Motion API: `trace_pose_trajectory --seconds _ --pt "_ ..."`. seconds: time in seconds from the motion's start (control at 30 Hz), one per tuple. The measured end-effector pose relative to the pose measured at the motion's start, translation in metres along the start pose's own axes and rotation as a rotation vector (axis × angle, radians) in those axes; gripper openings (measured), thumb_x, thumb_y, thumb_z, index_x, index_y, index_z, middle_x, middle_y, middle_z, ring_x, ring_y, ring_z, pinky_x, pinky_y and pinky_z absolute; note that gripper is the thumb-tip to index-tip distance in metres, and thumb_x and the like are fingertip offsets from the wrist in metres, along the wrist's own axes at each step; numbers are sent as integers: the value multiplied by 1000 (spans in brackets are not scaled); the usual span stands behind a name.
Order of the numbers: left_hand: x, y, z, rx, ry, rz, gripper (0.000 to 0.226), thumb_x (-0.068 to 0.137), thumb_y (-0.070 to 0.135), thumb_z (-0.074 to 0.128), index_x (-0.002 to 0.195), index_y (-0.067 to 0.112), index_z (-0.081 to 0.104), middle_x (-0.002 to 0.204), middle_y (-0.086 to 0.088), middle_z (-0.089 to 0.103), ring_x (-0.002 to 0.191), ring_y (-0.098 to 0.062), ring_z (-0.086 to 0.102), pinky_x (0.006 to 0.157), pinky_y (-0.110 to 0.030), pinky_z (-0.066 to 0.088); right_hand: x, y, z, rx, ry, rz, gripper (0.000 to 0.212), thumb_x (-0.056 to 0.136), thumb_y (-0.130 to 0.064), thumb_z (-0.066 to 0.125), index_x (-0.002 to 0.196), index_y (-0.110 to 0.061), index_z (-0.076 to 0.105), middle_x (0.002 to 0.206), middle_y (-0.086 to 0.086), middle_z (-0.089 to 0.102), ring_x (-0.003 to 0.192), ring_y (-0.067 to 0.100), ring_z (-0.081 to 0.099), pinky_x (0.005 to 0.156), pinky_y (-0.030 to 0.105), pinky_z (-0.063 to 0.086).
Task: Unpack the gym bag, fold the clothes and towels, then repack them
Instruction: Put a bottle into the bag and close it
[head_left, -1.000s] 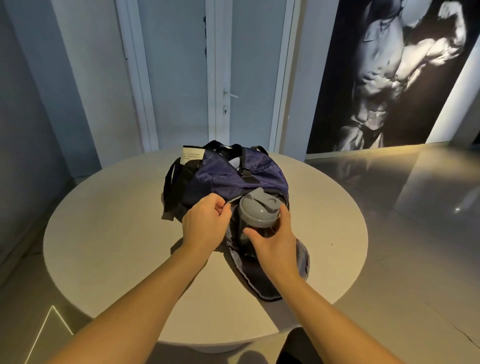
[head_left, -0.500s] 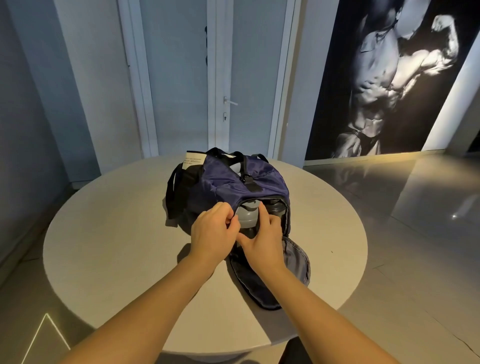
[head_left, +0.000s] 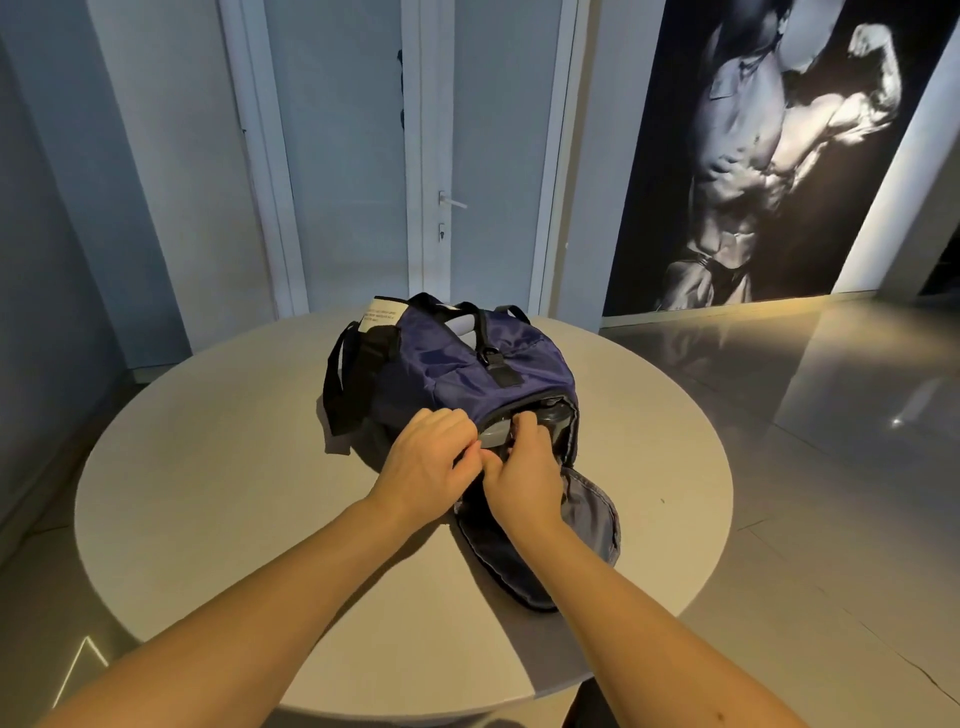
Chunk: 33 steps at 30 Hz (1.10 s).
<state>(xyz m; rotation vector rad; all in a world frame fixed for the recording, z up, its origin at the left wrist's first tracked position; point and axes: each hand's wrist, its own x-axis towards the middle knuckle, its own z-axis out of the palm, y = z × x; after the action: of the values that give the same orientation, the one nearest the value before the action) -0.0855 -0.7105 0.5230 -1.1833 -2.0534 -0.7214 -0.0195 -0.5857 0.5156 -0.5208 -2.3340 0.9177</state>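
Head view: both hands (head_left: 431, 457) (head_left: 524, 478) grip the gym bag's (head_left: 467, 374) open end over a grey bottle (head_left: 498, 431).

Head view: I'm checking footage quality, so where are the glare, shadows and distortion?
Head view: warm glare streaks the glossy floor at right; the gym bag throws a shadow leftward on the round table; door frames lean from wide-angle distortion; hands look sharp.

A white label (head_left: 383, 313) stands at the far left end of the navy gym bag (head_left: 457, 364), just above centre of the frame. It carries a few lines of small dark print, too small and blurred to read. No other text, brand or number shows.
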Motion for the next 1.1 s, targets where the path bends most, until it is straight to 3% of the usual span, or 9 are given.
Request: trace_pose_trajectory --seconds 0.13,0.27,0.37,0.47,0.6,0.73,0.83,1.0,1.1 --pt "6 9 0 140 -138 -45 17 94 21 64 81 17 54 75 2 52 66 -16 46 61 -30 35 7 0 -1 19 -33 7 34 89 -29 67 117 -25 48 112 -1 58 97 22 61 81 42 54" --pt "13 9 -6 258 -26 -65 22 86 32 75 86 18 58 81 0 57 75 -23 53 65 -37 41 14 20 -28 55 -37 7 42 95 -21 62 137 -24 57 121 -3 67 109 18 65 97 39 53" --pt "20 8 -7 336 19 -25 42 81 42 75 113 17 64 118 -5 61 109 -28 54 89 -43 40 20 52 -55 -129 10 95 42 95 -26 61 137 -19 57 129 8 61 121 31 56 98 40 47" --pt "28 8 -4 331 -56 28 48 83 45 75 123 20 64 137 -4 56 128 -28 48 104 -47 36 21 83 -69 -322 -170 285 72 92 -45 66 150 -11 39 145 16 49 133 39 44 105 47 43" --pt "25 4 2 281 -68 10 44 85 46 74 121 22 62 122 3 62 117 -22 54 101 -41 38 12 100 -70 -287 -276 323 74 93 -43 66 150 -6 37 147 17 51 132 36 50 103 42 46" --pt "23 6 5 262 -67 -31 58 77 58 78 119 23 60 117 5 62 114 -21 55 101 -41 38 16 93 -65 -171 -285 326 80 90 -41 72 153 -9 34 150 13 48 132 33 51 103 38 44" --pt "24 10 7 259 -58 -51 55 75 53 82 117 21 62 113 3 64 109 -22 58 95 -42 43 31 69 -62 -38 -209 286 91 85 -41 77 156 -14 28 154 13 43 135 33 48 108 43 44" --pt "29 14 16 213 -65 -84 47 75 39 87 110 20 62 106 3 62 94 -22 56 75 -37 48 47 17 -52 69 51 120 47 91 -32 68 132 -16 52 129 8 51 124 28 47 104 39 42" --pt "28 16 21 159 -59 -106 46 76 36 87 110 19 62 107 2 60 95 -21 55 77 -36 50 52 0 -50 88 62 138 53 92 -33 64 140 -20 47 134 10 46 129 30 39 107 41 37"
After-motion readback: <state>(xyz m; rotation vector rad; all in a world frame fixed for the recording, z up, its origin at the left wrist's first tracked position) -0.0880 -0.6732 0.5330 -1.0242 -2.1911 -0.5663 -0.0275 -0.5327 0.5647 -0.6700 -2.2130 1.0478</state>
